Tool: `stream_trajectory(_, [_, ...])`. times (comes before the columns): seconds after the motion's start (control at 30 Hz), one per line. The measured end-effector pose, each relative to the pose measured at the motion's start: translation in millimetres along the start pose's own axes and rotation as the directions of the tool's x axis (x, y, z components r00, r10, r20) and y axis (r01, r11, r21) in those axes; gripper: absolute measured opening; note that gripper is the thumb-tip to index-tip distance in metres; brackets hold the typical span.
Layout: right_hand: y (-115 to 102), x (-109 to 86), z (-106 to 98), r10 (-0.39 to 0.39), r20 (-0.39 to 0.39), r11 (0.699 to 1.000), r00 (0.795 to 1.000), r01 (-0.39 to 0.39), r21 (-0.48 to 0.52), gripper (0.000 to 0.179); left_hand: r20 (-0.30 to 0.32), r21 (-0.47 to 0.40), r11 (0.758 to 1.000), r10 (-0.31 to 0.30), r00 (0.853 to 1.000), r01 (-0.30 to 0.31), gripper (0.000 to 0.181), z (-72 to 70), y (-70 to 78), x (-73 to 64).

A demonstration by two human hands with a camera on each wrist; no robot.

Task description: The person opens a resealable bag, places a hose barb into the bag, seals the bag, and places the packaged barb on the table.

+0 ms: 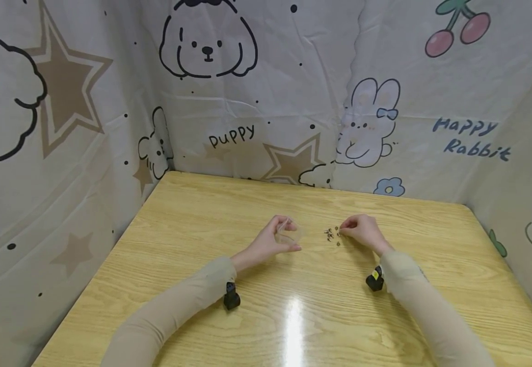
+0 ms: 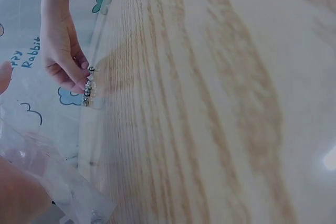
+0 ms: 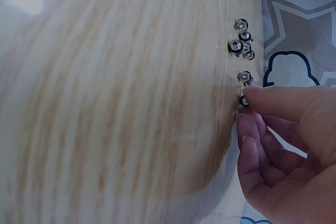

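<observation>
My left hand (image 1: 272, 238) holds a clear plastic bag (image 1: 289, 232) above the table, thumb below and fingers above. In the left wrist view the bag (image 2: 58, 177) fills the lower left corner, and what it contains is too blurred to tell. To the right lies a loose cluster of small shiny metal pieces (image 1: 329, 234), rounded with dark rings in the right wrist view. At their right edge my right hand (image 1: 361, 232) pinches one small metal piece (image 3: 243, 100) between thumb and forefinger. More of these pieces (image 3: 241, 45) lie just beyond the fingertips.
Everything lies on a light wood-grain table (image 1: 192, 204). A printed curtain (image 1: 257, 102) hangs along its back and sides. Each wrist carries a small black camera, one on the left (image 1: 231, 296) and one on the right (image 1: 375, 279).
</observation>
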State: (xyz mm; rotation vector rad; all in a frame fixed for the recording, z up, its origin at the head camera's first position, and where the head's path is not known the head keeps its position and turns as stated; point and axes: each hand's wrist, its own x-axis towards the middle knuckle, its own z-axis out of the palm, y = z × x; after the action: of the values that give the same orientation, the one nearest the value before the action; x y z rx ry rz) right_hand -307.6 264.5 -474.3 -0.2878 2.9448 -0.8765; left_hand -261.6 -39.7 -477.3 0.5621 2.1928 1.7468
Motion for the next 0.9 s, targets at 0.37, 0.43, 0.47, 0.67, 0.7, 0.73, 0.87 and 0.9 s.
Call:
stream_trajectory(0.37, [-8.7, -2.7, -6.6, 0.027, 0.019, 0.998, 0.999, -0.025, -0.060, 0.011, 0.005, -0.006, 1.000, 0.011, 1.000, -0.011, 0.067, 1.5, 1.6, -1.0])
stream_trajectory(0.43, [-10.2, -3.6, -8.4, 0.024, 0.030, 0.998, 0.999, -0.022, -0.059, 0.011, 0.004, -0.008, 1.000, 0.011, 1.000, -0.011, 0.067, 1.7, 0.9, -0.8])
stream_trajectory(0.47, [-11.2, -4.0, -9.3, 0.021, 0.033, 0.998, 0.999, -0.020, -0.055, 0.011, 0.002, -0.007, 1.000, 0.010, 1.000, -0.010, 0.067, 1.8, 0.5, -0.7])
stream_trajectory(0.67, [-22.4, -5.7, -17.3, -0.006, 0.005, 0.999, 1.000, 0.006, -0.035, 0.016, -0.001, 0.000, 1.000, 0.006, 1.000, -0.006, 0.066, 2.4, -2.0, 0.0])
stream_trajectory(0.7, [-25.4, -5.9, -18.6, -0.012, 0.001, 1.000, 1.000, 0.012, -0.028, 0.017, -0.002, -0.001, 1.000, 0.004, 1.000, -0.004, 0.065, 2.4, -2.1, 0.2])
stream_trajectory(0.73, [-28.8, -6.4, -19.9, -0.020, 0.002, 1.000, 1.000, 0.020, -0.019, 0.019, -0.002, 0.000, 1.000, 0.001, 1.000, -0.001, 0.065, 2.4, -2.2, 0.3])
stream_trajectory(0.87, [-45.7, -9.0, -23.8, -0.055, 0.009, 0.998, 0.998, 0.055, 0.040, 0.020, -0.003, -0.001, 1.000, 0.001, 1.000, -0.001, 0.066, 2.4, -1.8, 0.9])
stream_trajectory(0.9, [-51.3, -10.1, -24.5, -0.068, 0.009, 0.996, 0.998, 0.067, 0.053, 0.020, -0.004, -0.001, 1.000, 0.004, 1.000, -0.004, 0.066, 2.6, -1.8, 1.0])
